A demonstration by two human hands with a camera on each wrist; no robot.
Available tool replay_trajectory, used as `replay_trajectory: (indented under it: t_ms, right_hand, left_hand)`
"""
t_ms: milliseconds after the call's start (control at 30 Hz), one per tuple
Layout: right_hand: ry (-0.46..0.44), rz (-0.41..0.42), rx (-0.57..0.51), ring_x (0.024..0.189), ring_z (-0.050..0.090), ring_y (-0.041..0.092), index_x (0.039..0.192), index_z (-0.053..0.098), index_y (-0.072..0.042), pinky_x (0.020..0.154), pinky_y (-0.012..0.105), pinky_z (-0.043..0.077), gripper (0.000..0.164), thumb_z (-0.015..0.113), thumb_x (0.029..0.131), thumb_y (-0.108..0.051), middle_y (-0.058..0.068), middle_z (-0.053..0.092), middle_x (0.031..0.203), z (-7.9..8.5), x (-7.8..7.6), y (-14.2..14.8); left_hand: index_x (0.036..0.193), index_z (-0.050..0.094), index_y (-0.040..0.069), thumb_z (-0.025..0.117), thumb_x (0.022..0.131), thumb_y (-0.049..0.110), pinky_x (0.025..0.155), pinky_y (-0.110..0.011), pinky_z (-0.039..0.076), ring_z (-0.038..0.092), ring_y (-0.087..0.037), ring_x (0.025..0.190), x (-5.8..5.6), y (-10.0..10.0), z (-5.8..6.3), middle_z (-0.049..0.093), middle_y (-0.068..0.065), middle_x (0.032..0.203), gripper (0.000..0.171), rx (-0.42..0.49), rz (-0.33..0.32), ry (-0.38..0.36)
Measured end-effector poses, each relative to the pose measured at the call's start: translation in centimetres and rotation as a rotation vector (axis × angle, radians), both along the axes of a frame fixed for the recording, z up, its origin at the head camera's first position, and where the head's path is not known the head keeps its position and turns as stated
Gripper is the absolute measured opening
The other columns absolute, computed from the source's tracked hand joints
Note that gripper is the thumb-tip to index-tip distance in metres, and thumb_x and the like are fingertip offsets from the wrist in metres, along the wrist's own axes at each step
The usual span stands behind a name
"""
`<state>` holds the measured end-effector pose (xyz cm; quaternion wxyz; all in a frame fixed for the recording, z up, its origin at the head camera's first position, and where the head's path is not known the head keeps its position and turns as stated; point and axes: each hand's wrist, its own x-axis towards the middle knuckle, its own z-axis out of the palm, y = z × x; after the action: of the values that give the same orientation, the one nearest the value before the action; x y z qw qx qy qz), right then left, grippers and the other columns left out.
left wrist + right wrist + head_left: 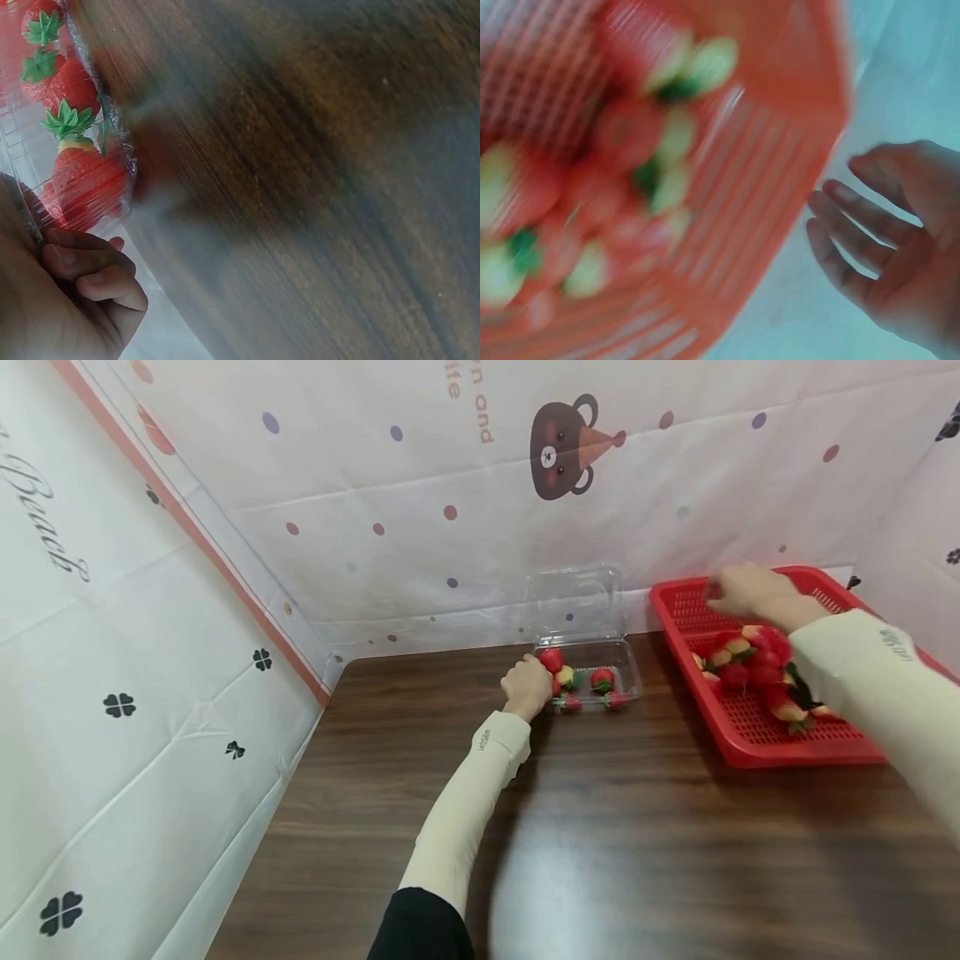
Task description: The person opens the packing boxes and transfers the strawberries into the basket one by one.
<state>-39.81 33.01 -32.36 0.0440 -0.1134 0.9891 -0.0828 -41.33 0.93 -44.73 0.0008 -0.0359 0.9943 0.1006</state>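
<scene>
My left hand (527, 687) grips the left edge of a clear plastic clamshell box (630, 670), its fingers curled at the rim. The left wrist view shows the curled fingers (101, 277) close against the box wall. Several strawberries (602, 679) lie in the box, and its lid (576, 602) stands raised against the back wall. Above the far left part of a red plastic basket (738, 753) hovers my right hand (750, 590). In the right wrist view its fingers (847, 240) are loosely bent and hold nothing. More strawberries (765, 668) are heaped in the basket, partly hidden by my right sleeve.
The dark wooden table (637, 843) carries both containers near its back edge. A white printed sheet (360, 468) with dots and a bear rises behind it. Another white sheet (165, 693) with clover prints hangs on the left.
</scene>
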Motion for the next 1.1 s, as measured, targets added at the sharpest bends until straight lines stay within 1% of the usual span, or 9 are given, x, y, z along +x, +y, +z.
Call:
replay_trajectory:
  t_ms: [100, 200, 267, 333, 433, 500, 633, 767, 1100]
  right_hand:
    - [0.091, 0.068, -0.030, 0.086, 0.068, 0.037, 0.115, 0.068, 0.008, 0.075, 0.054, 0.056, 0.028, 0.059, 0.095, -0.008, 0.029, 0.071, 0.107, 0.0, -0.8, -4.5]
    - [0.097, 0.234, -0.074, 0.089, 0.070, 0.037, 0.109, 0.071, 0.006, 0.081, 0.053, 0.057, 0.021, 0.063, 0.092, -0.003, 0.025, 0.073, 0.103, -1.2, -1.1, -8.5]
    - [0.006, 0.321, -0.093, 0.090, 0.070, 0.033, 0.110, 0.070, 0.006, 0.084, 0.049, 0.058, 0.021, 0.066, 0.092, -0.002, 0.023, 0.073, 0.103, -2.3, -1.0, -10.7]
    - [-0.178, 0.342, -0.123, 0.088, 0.072, 0.033, 0.119, 0.066, 0.007, 0.080, 0.046, 0.061, 0.028, 0.066, 0.093, -0.001, 0.024, 0.071, 0.108, -3.3, -0.8, -12.4]
    - [-0.398, 0.254, -0.105, 0.084, 0.071, 0.031, 0.134, 0.058, 0.004, 0.070, 0.040, 0.061, 0.040, 0.064, 0.095, -0.003, 0.024, 0.066, 0.119, -4.7, -0.3, -14.3]
    - [-0.447, 0.205, -0.084, 0.082, 0.068, 0.028, 0.138, 0.056, 0.002, 0.064, 0.035, 0.058, 0.045, 0.064, 0.094, -0.001, 0.023, 0.064, 0.122, -5.5, -0.1, -15.2]
    - [-0.366, 0.228, -0.028, 0.084, 0.058, 0.023, 0.132, 0.063, -0.002, 0.065, 0.030, 0.051, 0.044, 0.067, 0.088, 0.002, 0.020, 0.065, 0.121, -6.4, 0.1, -15.9]
    - [-0.292, 0.315, -0.027, 0.083, 0.062, 0.022, 0.124, 0.068, -0.001, 0.070, 0.032, 0.056, 0.038, 0.071, 0.086, 0.000, 0.018, 0.068, 0.113, -5.8, -0.3, -15.7]
    - [-0.055, 0.441, -0.082, 0.098, 0.070, 0.031, 0.110, 0.071, -0.002, 0.084, 0.045, 0.060, 0.033, 0.076, 0.079, 0.008, 0.016, 0.073, 0.105, -0.7, -0.5, -13.4]
  left_hand:
    - [0.125, 0.060, 0.008, 0.051, 0.103, 0.034, 0.084, -0.042, 0.058, 0.074, -0.026, 0.100, -0.2, 0.0, 0.0, 0.075, -0.009, 0.114, 0.035, 0.002, 0.003, -0.006]
    - [0.126, 0.059, 0.007, 0.051, 0.103, 0.034, 0.084, -0.042, 0.058, 0.074, -0.026, 0.101, -0.1, 0.1, -0.2, 0.075, -0.009, 0.114, 0.036, -0.001, -0.001, -0.011]
    - [0.126, 0.060, 0.007, 0.052, 0.103, 0.034, 0.084, -0.042, 0.058, 0.074, -0.026, 0.101, 0.0, 0.2, -0.1, 0.075, -0.008, 0.114, 0.036, -0.002, -0.002, -0.003]
    - [0.124, 0.060, 0.007, 0.052, 0.102, 0.034, 0.084, -0.042, 0.058, 0.074, -0.026, 0.100, 0.0, 0.2, -0.1, 0.075, -0.008, 0.113, 0.035, 0.001, 0.001, 0.007]
    - [0.124, 0.061, 0.007, 0.052, 0.103, 0.034, 0.084, -0.042, 0.058, 0.074, -0.025, 0.100, 0.1, 0.2, 0.0, 0.075, -0.008, 0.113, 0.035, -0.002, 0.009, 0.020]
    - [0.124, 0.061, 0.007, 0.052, 0.103, 0.034, 0.084, -0.042, 0.058, 0.074, -0.025, 0.100, 0.2, 0.2, 0.0, 0.075, -0.008, 0.112, 0.035, -0.007, 0.013, 0.022]
    - [0.125, 0.060, 0.007, 0.051, 0.103, 0.035, 0.084, -0.042, 0.058, 0.074, -0.025, 0.100, 0.2, 0.2, -0.2, 0.074, -0.008, 0.112, 0.036, -0.003, 0.007, 0.020]
    - [0.124, 0.060, 0.007, 0.052, 0.103, 0.035, 0.084, -0.042, 0.058, 0.074, -0.025, 0.101, 0.1, 0.2, -0.3, 0.074, -0.008, 0.113, 0.036, -0.007, 0.007, 0.003]
    - [0.122, 0.060, 0.008, 0.049, 0.103, 0.035, 0.078, -0.039, 0.059, 0.074, -0.024, 0.096, 0.0, 0.2, -0.2, 0.074, -0.006, 0.108, 0.035, -0.056, -0.005, 0.006]
